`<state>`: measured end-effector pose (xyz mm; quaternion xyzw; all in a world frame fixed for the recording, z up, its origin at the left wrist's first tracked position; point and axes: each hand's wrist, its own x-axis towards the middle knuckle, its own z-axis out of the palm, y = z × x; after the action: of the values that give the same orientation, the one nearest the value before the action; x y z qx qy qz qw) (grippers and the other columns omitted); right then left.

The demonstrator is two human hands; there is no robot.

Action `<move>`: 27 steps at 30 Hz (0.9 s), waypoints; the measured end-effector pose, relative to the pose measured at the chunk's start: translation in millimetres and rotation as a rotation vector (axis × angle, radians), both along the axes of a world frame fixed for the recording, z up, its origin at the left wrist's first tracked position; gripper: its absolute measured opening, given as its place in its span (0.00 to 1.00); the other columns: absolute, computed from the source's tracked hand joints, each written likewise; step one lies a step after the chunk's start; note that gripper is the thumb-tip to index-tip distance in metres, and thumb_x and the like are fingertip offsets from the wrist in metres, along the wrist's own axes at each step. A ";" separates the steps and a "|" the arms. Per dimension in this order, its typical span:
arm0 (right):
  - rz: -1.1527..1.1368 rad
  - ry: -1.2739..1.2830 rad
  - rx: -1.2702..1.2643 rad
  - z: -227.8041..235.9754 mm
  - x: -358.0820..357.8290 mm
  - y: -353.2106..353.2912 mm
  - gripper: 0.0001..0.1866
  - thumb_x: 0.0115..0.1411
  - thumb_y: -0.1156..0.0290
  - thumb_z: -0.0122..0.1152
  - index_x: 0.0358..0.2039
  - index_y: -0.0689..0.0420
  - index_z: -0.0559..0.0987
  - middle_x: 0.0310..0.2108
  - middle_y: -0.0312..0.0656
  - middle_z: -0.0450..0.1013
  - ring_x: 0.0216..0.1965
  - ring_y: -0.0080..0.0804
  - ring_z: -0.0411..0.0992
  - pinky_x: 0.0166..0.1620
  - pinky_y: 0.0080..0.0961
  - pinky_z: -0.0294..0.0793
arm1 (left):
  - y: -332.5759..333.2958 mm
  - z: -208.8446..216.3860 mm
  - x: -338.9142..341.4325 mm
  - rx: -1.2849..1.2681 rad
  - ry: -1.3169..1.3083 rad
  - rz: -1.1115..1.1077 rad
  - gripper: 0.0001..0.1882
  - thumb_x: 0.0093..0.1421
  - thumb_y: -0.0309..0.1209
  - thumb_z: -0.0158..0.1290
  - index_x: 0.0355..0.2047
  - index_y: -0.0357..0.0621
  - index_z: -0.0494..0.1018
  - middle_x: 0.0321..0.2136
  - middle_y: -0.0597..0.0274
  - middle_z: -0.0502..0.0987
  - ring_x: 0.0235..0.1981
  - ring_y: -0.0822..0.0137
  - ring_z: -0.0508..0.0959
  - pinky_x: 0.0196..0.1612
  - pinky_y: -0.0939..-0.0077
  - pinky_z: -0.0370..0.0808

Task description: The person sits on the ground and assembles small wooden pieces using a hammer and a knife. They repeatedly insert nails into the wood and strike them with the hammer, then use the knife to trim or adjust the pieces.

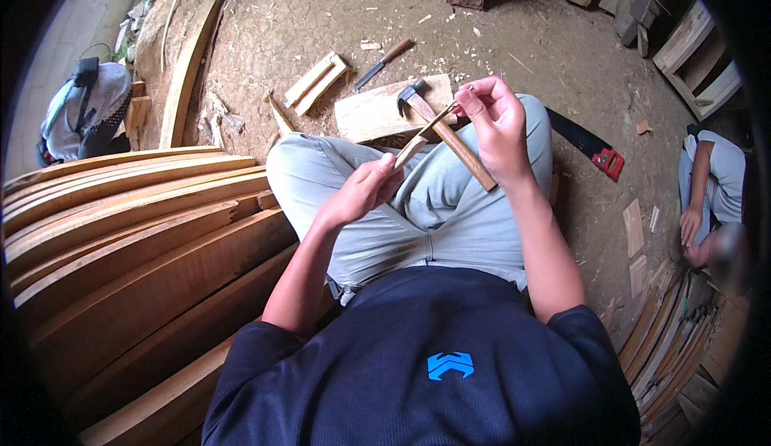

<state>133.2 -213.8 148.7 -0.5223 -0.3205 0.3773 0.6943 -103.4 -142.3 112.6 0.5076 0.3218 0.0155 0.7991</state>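
Note:
Low over my lap, my left hand [369, 190] is closed round the pale wooden handle [411, 152] of a slim tool with a thin dark shaft [438, 118]. My right hand [499, 120] is raised higher and pinches the shaft's far end between thumb and fingers; the very tip is partly hidden. Beneath the tool a claw hammer [458, 142] lies aslant, its dark head over a wooden block [361, 116] on the ground and its brown handle across my lower legs. Neither hand touches the hammer.
Long boards [144, 229] are stacked at my left. Ahead lie a wooden-handled blade [384, 65] and a grooved wood piece [316, 83]. A red-handled saw [608, 163] rests by my right knee. Another person [719, 169] sits far right, near piled strips [666, 337].

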 end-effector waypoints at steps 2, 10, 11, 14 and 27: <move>-0.100 -0.164 0.054 1.3 -4.7 -0.7 0.08 0.66 0.72 0.64 0.34 0.61 0.74 0.34 0.38 0.76 0.35 0.22 0.76 0.41 0.20 0.75 | -7.5 -2.1 2.8 -0.002 -0.009 -0.034 0.27 0.74 0.56 0.36 0.28 0.49 0.66 0.19 0.78 0.58 0.18 0.81 0.54 0.21 0.81 0.51; -0.321 -0.496 0.098 19.8 8.8 -1.1 0.07 0.63 0.72 0.66 0.37 0.62 0.79 0.33 0.40 0.79 0.36 0.28 0.78 0.41 0.23 0.76 | -19.8 -3.2 15.6 -0.025 -0.082 0.078 0.28 0.73 0.60 0.33 0.25 0.52 0.59 0.16 0.78 0.53 0.16 0.81 0.52 0.19 0.79 0.49; -0.256 -0.125 0.017 20.9 8.9 -1.5 0.09 0.64 0.69 0.66 0.39 0.62 0.81 0.33 0.37 0.80 0.36 0.20 0.76 0.41 0.19 0.76 | -18.4 -6.5 15.2 -0.026 -0.088 0.093 0.28 0.73 0.60 0.33 0.25 0.52 0.59 0.16 0.79 0.53 0.16 0.81 0.52 0.18 0.79 0.49; -0.127 0.224 -0.106 19.6 21.7 -5.9 0.09 0.65 0.68 0.65 0.40 0.59 0.82 0.35 0.37 0.80 0.33 0.16 0.74 0.40 0.14 0.72 | -13.6 -7.6 18.6 -0.012 -0.111 0.219 0.29 0.72 0.62 0.34 0.25 0.52 0.59 0.15 0.78 0.54 0.14 0.81 0.51 0.16 0.79 0.47; 0.081 0.164 -0.135 39.4 -8.4 -12.6 0.13 0.67 0.68 0.63 0.48 0.62 0.80 0.40 0.37 0.79 0.36 0.16 0.73 0.43 0.15 0.72 | -17.8 32.8 50.8 0.198 -0.229 0.535 0.10 0.67 0.35 0.57 0.41 0.42 0.72 0.16 0.77 0.62 0.12 0.84 0.56 0.15 0.82 0.49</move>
<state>124.8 -226.4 188.1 -0.5219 -0.2571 0.4674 0.6656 -52.6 -160.1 145.3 0.4749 0.3488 0.3139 0.7445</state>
